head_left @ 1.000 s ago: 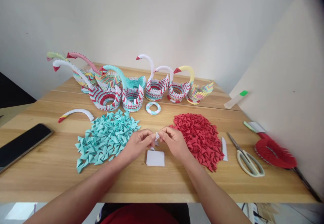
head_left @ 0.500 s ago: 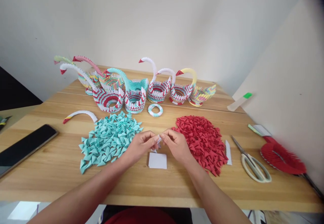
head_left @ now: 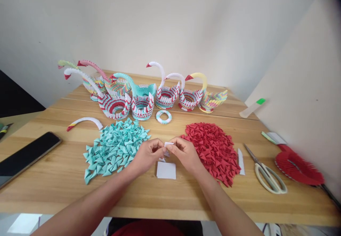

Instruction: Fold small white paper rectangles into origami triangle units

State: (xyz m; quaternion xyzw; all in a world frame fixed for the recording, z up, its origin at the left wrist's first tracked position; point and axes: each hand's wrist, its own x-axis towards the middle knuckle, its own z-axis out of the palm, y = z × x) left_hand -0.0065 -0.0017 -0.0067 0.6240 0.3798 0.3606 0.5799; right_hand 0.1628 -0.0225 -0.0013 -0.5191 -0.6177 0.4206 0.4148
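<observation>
My left hand (head_left: pixel 147 155) and my right hand (head_left: pixel 185 153) meet over the middle of the wooden table (head_left: pixel 61 179), fingers pinched together on a small folded white paper piece (head_left: pixel 167 146). Just below them a white paper rectangle (head_left: pixel 166 170) lies flat on the table. A heap of teal folded paper triangles (head_left: pixel 114 145) lies to the left of my hands, and a heap of red ones (head_left: pixel 213 149) to the right.
Several folded-paper swans (head_left: pixel 144 94) stand in a row at the back, with a small paper ring (head_left: pixel 163 116) and a loose white swan neck (head_left: pixel 84 122) before them. A black phone (head_left: pixel 25 156) lies left. Scissors (head_left: pixel 266 173), a white strip (head_left: pixel 241 156) and a red paper fan shape (head_left: pixel 298 163) lie right.
The view has shifted slightly. My fingers have worked the white piece, which now shows a flat edge between both hands; nothing else on the table has moved.
</observation>
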